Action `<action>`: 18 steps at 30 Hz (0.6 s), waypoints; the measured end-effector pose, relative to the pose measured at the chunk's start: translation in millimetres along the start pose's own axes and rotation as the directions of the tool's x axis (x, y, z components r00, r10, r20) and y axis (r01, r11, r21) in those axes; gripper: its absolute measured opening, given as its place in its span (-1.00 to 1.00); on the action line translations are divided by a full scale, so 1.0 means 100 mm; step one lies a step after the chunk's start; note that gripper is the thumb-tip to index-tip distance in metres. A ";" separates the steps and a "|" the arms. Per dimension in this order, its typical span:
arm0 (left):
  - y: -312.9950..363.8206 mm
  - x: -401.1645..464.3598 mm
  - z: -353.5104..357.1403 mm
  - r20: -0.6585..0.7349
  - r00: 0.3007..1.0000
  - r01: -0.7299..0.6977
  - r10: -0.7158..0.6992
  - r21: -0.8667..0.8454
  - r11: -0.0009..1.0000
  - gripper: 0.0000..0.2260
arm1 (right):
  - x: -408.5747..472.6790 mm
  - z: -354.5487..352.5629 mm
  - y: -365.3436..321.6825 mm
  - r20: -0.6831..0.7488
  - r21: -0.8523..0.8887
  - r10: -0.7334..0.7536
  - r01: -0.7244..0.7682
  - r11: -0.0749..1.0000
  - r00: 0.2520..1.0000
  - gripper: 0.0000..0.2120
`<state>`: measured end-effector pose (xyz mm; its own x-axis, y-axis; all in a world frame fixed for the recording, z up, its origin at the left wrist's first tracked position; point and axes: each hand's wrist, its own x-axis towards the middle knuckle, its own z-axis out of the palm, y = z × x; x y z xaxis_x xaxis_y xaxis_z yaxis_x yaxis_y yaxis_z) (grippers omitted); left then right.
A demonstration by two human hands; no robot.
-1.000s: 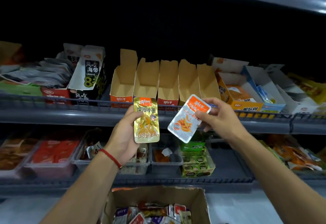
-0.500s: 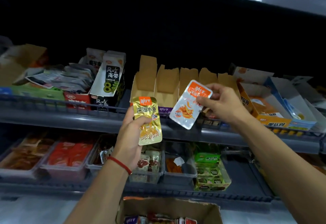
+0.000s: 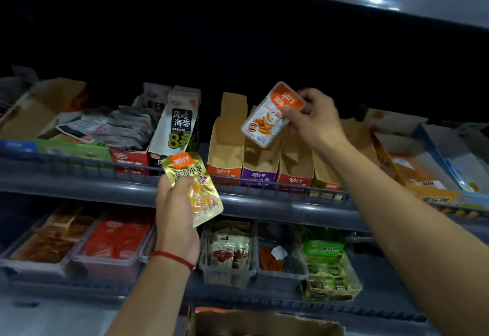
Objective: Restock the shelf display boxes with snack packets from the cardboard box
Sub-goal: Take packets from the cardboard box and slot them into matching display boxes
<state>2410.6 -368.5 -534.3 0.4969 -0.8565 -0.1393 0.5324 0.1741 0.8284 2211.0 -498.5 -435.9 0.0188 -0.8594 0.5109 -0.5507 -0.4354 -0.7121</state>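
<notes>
The right hand (image 3: pixel 315 121) has risen from in front of the shelf rail to above the row of display boxes (image 3: pixel 260 161), carrying the white packet (image 3: pixel 270 115) with it. Half a second ago the packet hung level with the box fronts; now it tilts over the open tops, its lower corner just over the purple-fronted box (image 3: pixel 258 175) and the red-fronted one (image 3: pixel 296 180) beside it. The right fingers (image 3: pixel 292 114) pinch its orange top edge, thumb on the printed face, the other fingers behind it.

The left hand (image 3: pixel 177 211) has barely shifted. Its fingers (image 3: pixel 182 182) grip the gold packet (image 3: pixel 194 188) by its left edge, thumb across the front, and hold it in front of the rail (image 3: pixel 79 166), below and left of the right fingers. It is not yet over any box.

Judging by this, the white packet is about to be dropped into a box, which looks empty from here; which box matches it I cannot tell, as the fronts are small and blurred. The gold packet probably follows. The cardboard box (image 3: pixel 264 322) sits well below both hands at the bottom edge, its contents out of view, so more packets are likely left to place.
</notes>
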 end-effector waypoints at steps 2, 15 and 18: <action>0.02 0.02 0.01 0.005 1.000 0.026 -0.026 -0.021 0.999 -0.81 | 0.15 0.25 -0.06 -0.010 -0.038 -0.031 0.031 0.999 0.999 -0.61; 0.09 -0.02 0.04 0.065 0.997 0.046 -0.045 -0.010 0.999 -0.81 | 0.64 1.12 0.03 0.272 -0.445 0.050 0.080 0.892 0.961 -0.60; 0.10 -0.02 0.03 0.075 0.996 0.043 -0.043 0.004 0.999 -0.82 | 0.62 1.18 0.09 0.277 -0.473 0.049 0.092 0.876 0.960 -0.66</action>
<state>2412.9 -366.8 -523.6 0.4208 -0.8972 -0.1344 0.5509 0.1350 0.8236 2305.5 -586.9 -467.0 0.2227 -0.9202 0.3220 -0.8757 -0.3340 -0.3487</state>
